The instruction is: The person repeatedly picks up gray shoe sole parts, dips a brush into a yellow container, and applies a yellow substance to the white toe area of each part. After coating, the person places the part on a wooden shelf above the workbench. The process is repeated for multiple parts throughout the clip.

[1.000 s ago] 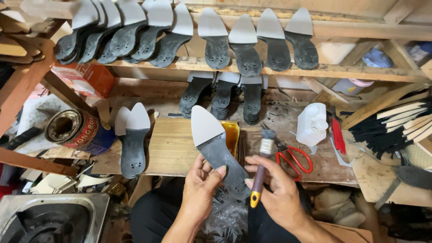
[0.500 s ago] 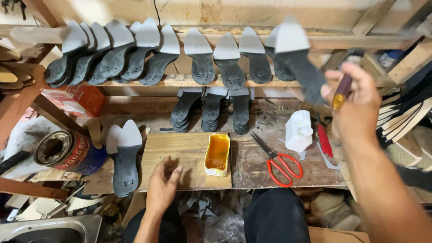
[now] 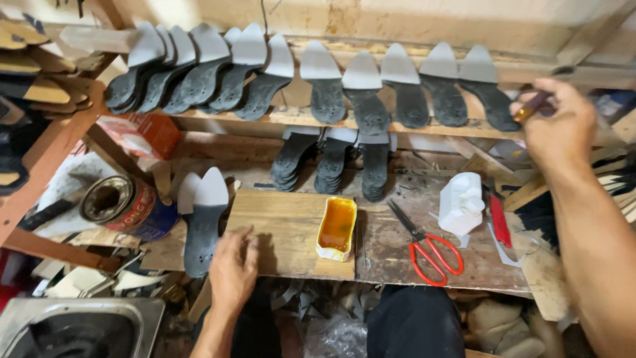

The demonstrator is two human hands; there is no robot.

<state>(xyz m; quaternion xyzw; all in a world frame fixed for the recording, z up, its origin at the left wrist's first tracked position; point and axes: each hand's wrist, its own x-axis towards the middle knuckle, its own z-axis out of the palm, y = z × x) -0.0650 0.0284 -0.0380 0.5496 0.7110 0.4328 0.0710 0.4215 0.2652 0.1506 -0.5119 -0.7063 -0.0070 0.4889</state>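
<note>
Head view: right hand (image 3: 560,126) raised to the shelf (image 3: 278,118), fingers pinching a brush (image 3: 533,106); left hand (image 3: 233,268) (fingers loosely together) rests on the board (image 3: 285,225).

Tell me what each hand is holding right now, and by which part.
The right hand grips a brush by its wooden handle, up at the shelf. The left hand holds nothing; it rests on the wooden board.

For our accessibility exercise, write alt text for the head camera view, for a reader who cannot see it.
A person's right hand, gripping a brush handle, reaches up to a shelf of grey shoe soles, while the left hand rests on a wooden board. On the bench lie a yellow glue tray, red scissors and a white jug.
</note>
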